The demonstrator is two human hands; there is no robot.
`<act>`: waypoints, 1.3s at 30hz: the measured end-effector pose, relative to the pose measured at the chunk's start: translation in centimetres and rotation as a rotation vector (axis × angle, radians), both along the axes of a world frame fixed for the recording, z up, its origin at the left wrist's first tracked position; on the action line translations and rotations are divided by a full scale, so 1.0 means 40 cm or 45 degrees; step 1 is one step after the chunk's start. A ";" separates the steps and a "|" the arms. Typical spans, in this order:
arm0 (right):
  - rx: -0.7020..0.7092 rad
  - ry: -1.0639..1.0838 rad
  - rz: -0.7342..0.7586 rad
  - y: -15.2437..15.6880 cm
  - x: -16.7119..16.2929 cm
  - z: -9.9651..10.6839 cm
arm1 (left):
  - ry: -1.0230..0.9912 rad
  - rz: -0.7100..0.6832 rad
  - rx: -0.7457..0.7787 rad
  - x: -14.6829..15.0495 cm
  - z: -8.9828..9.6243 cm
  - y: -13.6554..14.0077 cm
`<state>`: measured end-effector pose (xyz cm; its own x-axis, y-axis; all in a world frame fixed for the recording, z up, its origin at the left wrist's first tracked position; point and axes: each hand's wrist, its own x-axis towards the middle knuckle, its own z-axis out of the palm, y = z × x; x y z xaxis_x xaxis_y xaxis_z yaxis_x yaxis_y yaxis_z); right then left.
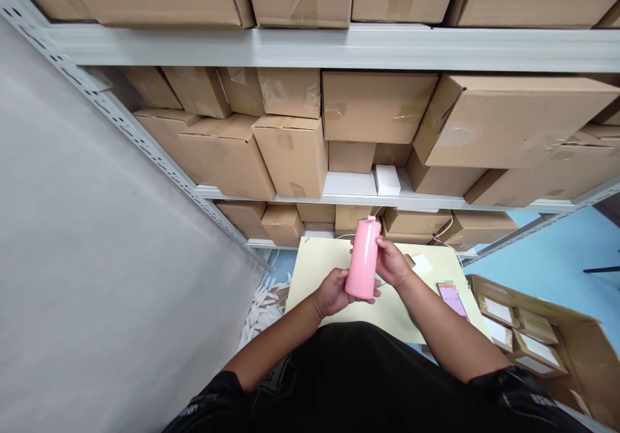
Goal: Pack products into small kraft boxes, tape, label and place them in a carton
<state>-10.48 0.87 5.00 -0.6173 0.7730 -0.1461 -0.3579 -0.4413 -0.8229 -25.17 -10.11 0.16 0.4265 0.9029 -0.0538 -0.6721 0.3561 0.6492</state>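
Observation:
A shiny pink tumbler with a small pink piece at its top is held slightly tilted above a pale yellow table. My left hand grips it low down, with fingers reaching under and behind its base. Around its upper right side, my right hand is closed, the thumb near the rim. The fingers behind the tumbler are partly hidden by it.
The pale yellow table carries a phone at right. Shelves full of cardboard boxes rise ahead. A small white box sits on the middle shelf. An open carton of smaller boxes stands right; paper strips lie at left.

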 end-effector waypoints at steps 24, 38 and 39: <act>0.181 -0.158 -0.319 -0.023 -0.017 -0.019 | 0.355 0.468 0.022 0.007 0.007 -0.018; 0.138 -0.116 0.002 -0.050 0.005 0.004 | 0.276 0.333 0.045 0.009 0.025 -0.035; 0.163 -0.139 -0.037 -0.051 0.004 0.005 | 0.318 0.347 0.072 0.009 0.025 -0.034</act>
